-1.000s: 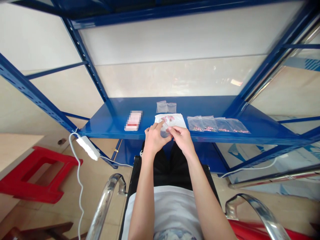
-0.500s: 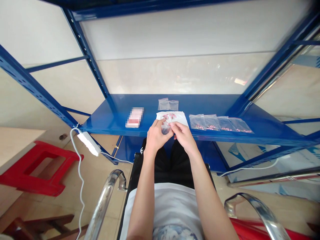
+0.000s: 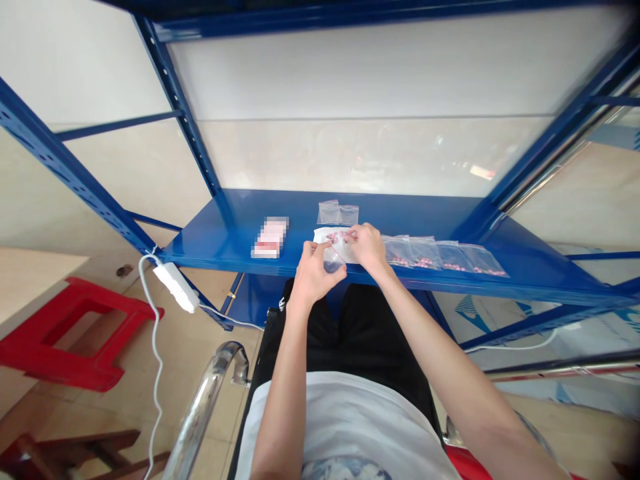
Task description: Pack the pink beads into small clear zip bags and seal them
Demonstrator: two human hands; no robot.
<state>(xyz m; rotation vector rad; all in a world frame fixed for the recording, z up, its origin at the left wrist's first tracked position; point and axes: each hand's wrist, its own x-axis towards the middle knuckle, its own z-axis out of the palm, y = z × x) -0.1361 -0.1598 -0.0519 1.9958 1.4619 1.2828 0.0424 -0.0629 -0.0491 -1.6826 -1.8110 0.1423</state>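
My left hand [image 3: 315, 273] pinches the mouth of a small transparent zip bag [image 3: 333, 265] at the shelf's front edge. My right hand [image 3: 366, 245] rests over a white sheet [image 3: 325, 235], its fingertips among small pink beads [image 3: 336, 236]. Whether those fingers hold a bead is too small to tell. Several bags with pink beads [image 3: 440, 255] lie in a row to the right of my right hand. Behind the sheet are flat transparent bags [image 3: 337, 213]. A pink-and-white pack [image 3: 270, 237], blurred out, lies to the left.
The items lie on a blue steel shelf [image 3: 225, 247]. A white power strip [image 3: 175, 287] with its cable hangs at the shelf's left end. A red stool [image 3: 65, 337] stands lower left. A chrome chair arm [image 3: 205, 407] rises beside my left elbow.
My right hand has moved forward and right, from beside the bag to over the beads on the sheet. My left hand still holds the bag, and the view has shifted slightly.
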